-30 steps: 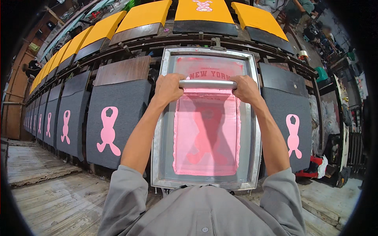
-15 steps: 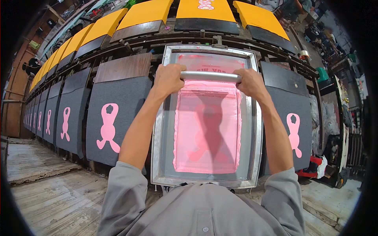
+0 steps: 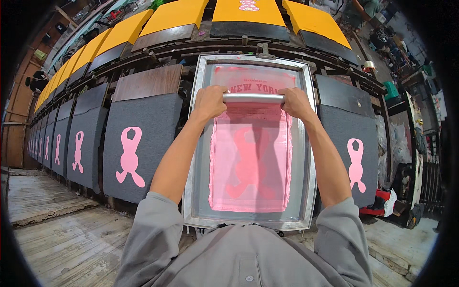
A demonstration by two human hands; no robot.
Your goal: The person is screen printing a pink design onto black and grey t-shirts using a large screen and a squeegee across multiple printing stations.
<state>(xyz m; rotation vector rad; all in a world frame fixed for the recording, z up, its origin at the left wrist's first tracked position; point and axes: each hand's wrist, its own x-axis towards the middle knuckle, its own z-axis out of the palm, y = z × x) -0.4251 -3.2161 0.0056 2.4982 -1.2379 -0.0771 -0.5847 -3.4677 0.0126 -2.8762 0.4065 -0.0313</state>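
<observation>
both hands (image 3: 210,102) (image 3: 297,102) grip a silver squeegee (image 3: 253,98).

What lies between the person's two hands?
In the head view, a silver bar spans the gap over the framed screen, its ends gripped by left hand and right hand.

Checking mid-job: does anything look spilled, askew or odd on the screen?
Slightly untidy: the pink ink has ragged side edges, and stray-looking reddish smears mark the screen near its upper corners. Nothing looks askew.
</observation>
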